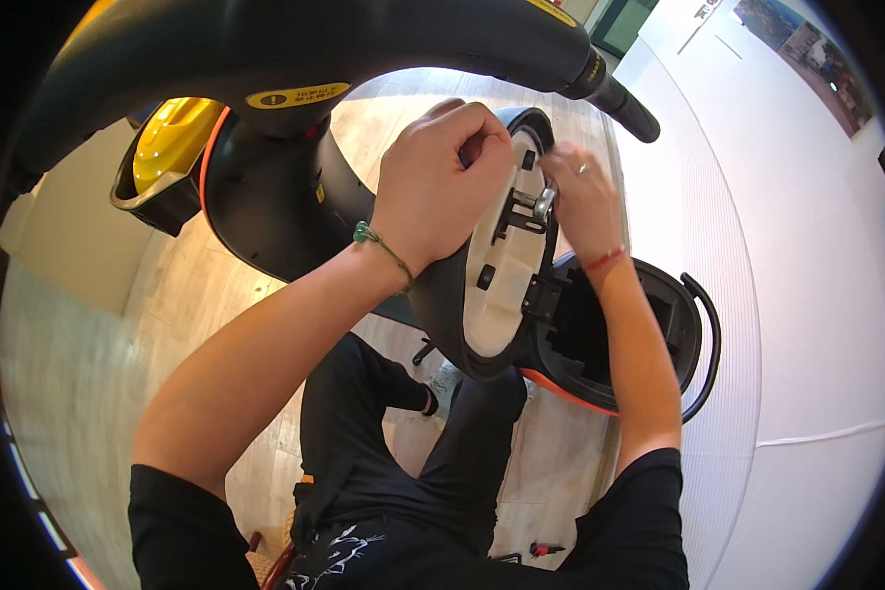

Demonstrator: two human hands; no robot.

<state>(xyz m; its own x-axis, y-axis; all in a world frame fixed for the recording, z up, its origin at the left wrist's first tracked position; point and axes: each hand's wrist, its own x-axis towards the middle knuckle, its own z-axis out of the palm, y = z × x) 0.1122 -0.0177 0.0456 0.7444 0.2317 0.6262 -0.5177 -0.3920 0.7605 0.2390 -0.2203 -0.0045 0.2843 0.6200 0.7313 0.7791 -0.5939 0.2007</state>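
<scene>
Standing between left hand [442, 182] and right hand [585, 205], seat [486, 252] perhaps touching both.

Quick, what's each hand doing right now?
Left hand: curled closed at the tipped-up seat; what it grips can't be told.
Right hand: blurred near the metal part; open or closed can't be told.

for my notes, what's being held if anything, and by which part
Left hand seems to grip the raised seat by its upper rim; right hand too blurred to tell.
</scene>
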